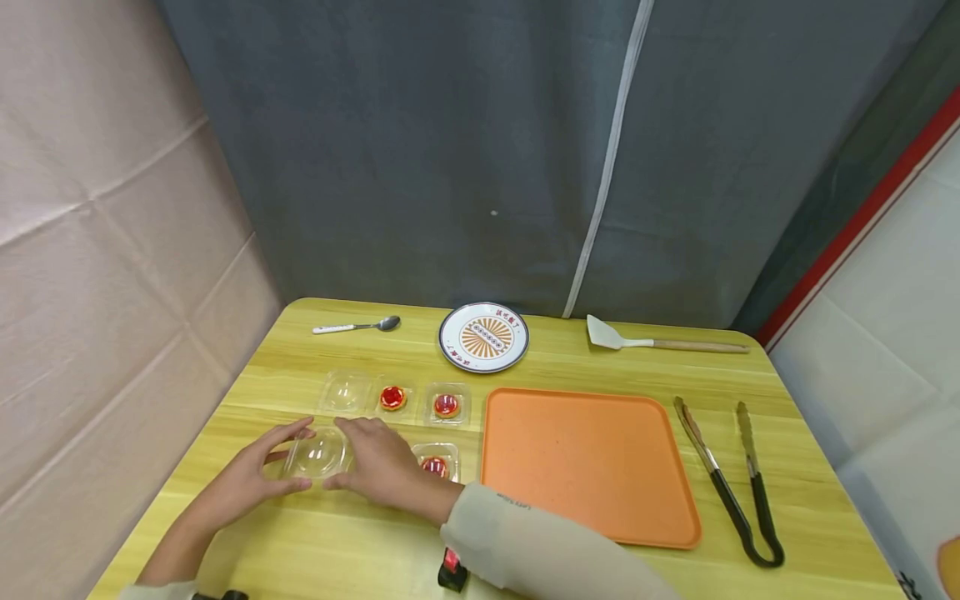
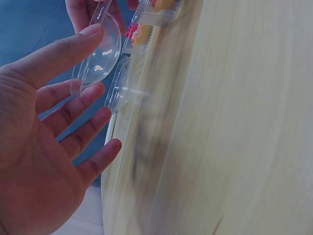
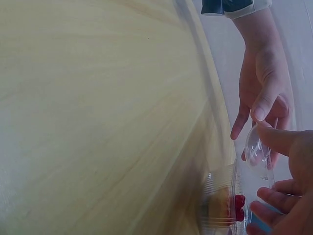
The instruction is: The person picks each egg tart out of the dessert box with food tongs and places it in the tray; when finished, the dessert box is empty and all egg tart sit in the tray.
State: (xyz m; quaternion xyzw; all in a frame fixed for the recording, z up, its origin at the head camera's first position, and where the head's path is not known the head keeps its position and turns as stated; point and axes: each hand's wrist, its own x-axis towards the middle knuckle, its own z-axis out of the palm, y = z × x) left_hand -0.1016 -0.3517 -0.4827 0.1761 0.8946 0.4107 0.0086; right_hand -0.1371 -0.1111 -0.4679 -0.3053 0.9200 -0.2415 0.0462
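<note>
A clear domed plastic lid is held above the table between both hands. My left hand grips its left edge with thumb and fingers; in the left wrist view, the other fingers of this hand spread away from the lid. On the opposite edge, my right hand pinches the lid. Just beyond the hands stand a clear plastic container without a tart, a red-topped tart and another tart in clear containers. A further boxed tart is partly hidden by my right hand.
An orange tray lies right of the containers, with black-handled tongs beyond it. Along the back are a spoon, a patterned plate and a white spatula. A grey curtain hangs behind the table.
</note>
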